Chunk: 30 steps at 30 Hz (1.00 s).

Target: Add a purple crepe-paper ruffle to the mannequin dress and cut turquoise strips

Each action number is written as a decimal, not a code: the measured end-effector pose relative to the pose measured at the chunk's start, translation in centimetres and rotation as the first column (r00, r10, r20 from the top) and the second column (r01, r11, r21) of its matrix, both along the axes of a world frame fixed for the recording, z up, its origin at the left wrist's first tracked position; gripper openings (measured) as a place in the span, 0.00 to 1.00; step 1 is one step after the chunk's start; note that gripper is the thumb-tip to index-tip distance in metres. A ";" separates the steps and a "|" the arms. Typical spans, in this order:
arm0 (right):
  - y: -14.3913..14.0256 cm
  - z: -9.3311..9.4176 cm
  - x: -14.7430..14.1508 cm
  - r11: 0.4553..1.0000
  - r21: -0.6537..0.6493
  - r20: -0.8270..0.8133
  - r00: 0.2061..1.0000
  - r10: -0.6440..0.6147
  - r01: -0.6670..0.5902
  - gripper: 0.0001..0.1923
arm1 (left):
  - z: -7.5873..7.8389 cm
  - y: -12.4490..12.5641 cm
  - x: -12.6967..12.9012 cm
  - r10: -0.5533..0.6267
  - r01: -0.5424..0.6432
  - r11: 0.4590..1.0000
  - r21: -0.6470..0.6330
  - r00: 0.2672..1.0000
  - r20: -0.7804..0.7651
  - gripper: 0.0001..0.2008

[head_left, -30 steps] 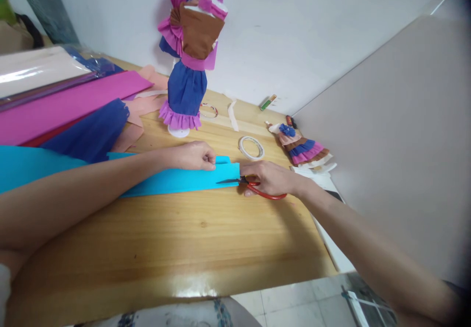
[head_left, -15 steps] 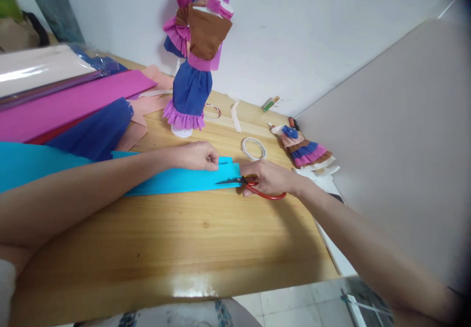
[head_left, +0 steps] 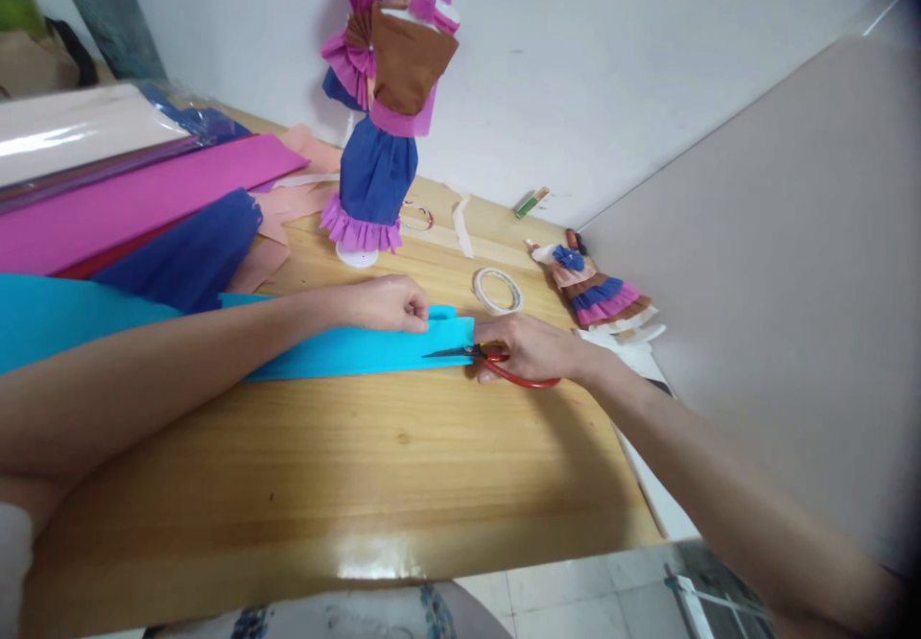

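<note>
A folded length of bright blue crepe paper (head_left: 338, 353) lies across the wooden table. My left hand (head_left: 392, 303) rests on its upper edge with the fingers curled and pressed together on the paper. At the paper's right end, my right hand (head_left: 529, 346) is closed round the red handles of a pair of scissors (head_left: 496, 361). The dark blades point left over the paper, close to its lower edge. Part of the handles is hidden by my fingers.
Behind stands a dress form (head_left: 378, 169) in coloured paper. A tape roll (head_left: 498, 291) sits beyond my right hand. A small paper dress (head_left: 597, 289) lies at the right. Pink paper (head_left: 144, 196) and dark blue paper (head_left: 194, 250) are stacked left. Walls border the back and right.
</note>
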State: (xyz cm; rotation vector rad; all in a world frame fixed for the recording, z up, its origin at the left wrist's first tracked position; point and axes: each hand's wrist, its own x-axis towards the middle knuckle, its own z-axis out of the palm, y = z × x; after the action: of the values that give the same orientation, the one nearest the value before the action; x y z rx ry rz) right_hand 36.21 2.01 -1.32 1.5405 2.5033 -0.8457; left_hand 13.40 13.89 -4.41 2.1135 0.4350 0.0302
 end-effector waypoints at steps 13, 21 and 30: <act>0.2 0.3 -1.3 0.999 0.042 0.055 0.998 0.023 -0.025 0.11 | -0.5 0.4 0.0 -0.013 0.014 0.998 -0.056 1.000 0.016 0.07; 0.5 -0.2 -1.5 0.998 0.046 0.054 0.998 0.044 -0.046 0.12 | -0.8 0.6 -0.1 -0.024 0.026 0.998 -0.063 0.999 0.037 0.07; 0.7 -0.7 -1.0 0.999 0.014 -0.009 1.000 0.029 -0.029 0.10 | -0.9 0.6 -0.1 -0.027 0.029 0.998 -0.049 0.999 0.039 0.07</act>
State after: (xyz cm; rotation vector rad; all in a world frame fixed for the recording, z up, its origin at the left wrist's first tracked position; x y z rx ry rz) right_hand 35.19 2.67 -2.02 1.5033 2.5363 -0.8353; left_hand 13.32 14.44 -5.31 2.0670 0.3794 0.0428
